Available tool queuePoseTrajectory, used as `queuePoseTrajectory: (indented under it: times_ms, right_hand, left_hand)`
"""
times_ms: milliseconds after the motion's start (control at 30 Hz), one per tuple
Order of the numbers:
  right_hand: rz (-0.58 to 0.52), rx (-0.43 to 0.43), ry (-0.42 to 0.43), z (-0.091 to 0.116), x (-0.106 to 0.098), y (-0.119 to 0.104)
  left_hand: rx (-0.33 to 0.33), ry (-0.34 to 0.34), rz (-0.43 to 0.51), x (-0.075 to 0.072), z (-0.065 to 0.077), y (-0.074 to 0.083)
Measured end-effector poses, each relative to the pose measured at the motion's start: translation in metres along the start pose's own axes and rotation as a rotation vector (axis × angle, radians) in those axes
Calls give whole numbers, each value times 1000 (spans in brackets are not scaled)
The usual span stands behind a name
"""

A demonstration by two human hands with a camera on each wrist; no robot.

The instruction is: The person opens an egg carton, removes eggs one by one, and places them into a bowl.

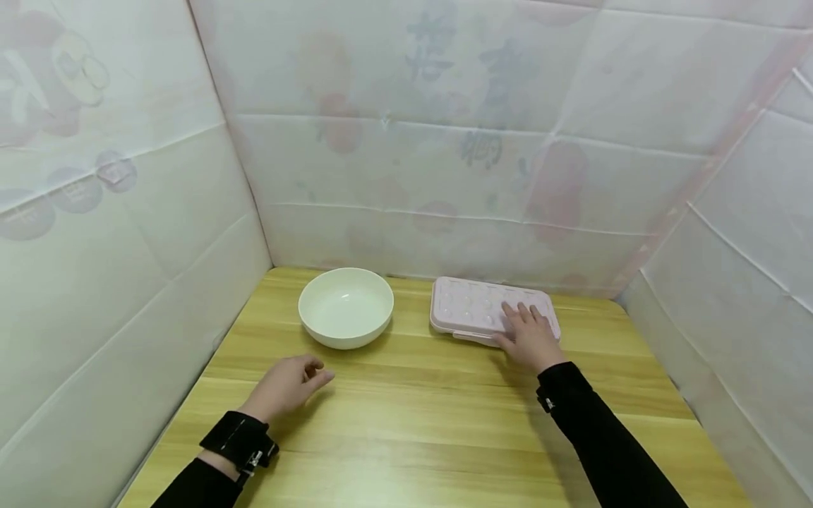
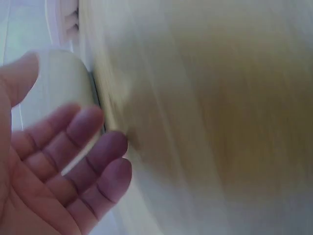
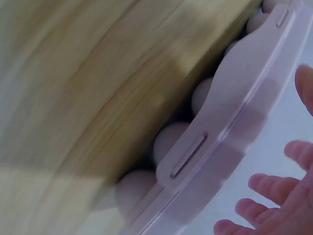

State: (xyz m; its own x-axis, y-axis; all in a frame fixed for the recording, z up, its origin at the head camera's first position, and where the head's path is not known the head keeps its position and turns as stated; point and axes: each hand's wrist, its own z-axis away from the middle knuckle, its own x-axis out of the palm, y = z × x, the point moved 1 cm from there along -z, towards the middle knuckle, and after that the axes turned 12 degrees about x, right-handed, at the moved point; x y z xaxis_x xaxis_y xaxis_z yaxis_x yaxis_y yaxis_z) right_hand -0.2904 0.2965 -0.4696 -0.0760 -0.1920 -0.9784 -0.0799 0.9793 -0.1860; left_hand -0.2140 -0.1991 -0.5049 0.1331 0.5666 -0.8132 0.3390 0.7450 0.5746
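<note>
Enclosing the back and both sides, pale printed sheeting (image 1: 381, 169) hangs in creased panels, likely as a plain screen around the workspace. Within it, the wood-grained surface (image 1: 406, 430) carries everything. The pink lidded case (image 1: 460, 300) lies flat toward the back right, its long front edge facing the person, which seems to put its fastenings within easy reach; the lid is down. Left of it, well to the back too, the white bowl (image 1: 346, 310) stands upright, mouth up, with a gap between the two that presumably leaves the hands room.

The right hand (image 1: 530, 342) is over the right half of the case, fingers spread and gripping nothing; whether the tips touch the lid I cannot tell. The left hand (image 1: 284, 386) hangs in front of the bowl, apart from it, with fingers loosely bent, thumb apart, nothing held; it looks idle. A black strap (image 1: 236, 439) circles the left wrist, probably to hold its camera. Smaller again, pale round shapes (image 3: 171, 142) show under the case's edge, perhaps molded cups, and a narrow slot (image 3: 189, 154) marks its front tab.
</note>
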Motion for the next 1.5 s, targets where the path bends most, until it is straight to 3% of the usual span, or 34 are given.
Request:
queuePoseTrajectory:
  times_ms: [167, 433, 767, 1033, 1167, 1500]
  right_hand:
    - [-27, 30, -65, -2, 8, -11]
    - [40, 25, -11, 5, 16, -14]
    - [84, -31, 62, 19, 16, -18]
    - [94, -70, 68, 47, 16, -36]
    - [92, -82, 92, 63, 18, -46]
    - [107, -82, 95, 86, 23, -62]
  left_hand:
    - [-100, 80, 154, 0, -2, 2]
    - [-190, 164, 382, -5, -6, 6]
    - [-201, 157, 495, 2, -11, 13]
    - [-202, 168, 547, 17, -15, 26]
    - [-170, 158, 539, 30, -18, 40]
    - [-75, 56, 653, 73, -40, 90]
